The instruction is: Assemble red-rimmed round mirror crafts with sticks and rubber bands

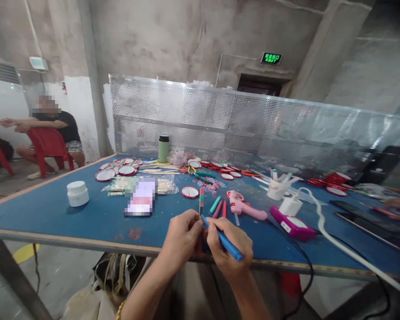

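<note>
Blue-topped work table with pale wooden edging (pixel 70 218) carried a squat white plastic jar (pixel 77 193), a tall green flask with dark cap (pixel 163 149), red-rimmed round discs (pixel 120 170), a pink glue gun (pixel 243 206), loose teal and pink markers (pixel 219 206), a white paper cup of pens (pixel 277 188).

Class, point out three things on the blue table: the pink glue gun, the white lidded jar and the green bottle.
pink glue gun (pixel 242 205), head view, on its body.
white lidded jar (pixel 77 194), head view, on its side.
green bottle (pixel 163 150), head view, on its green wall.

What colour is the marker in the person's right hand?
Blue: the marker in the right hand, seen in the head view.
</note>
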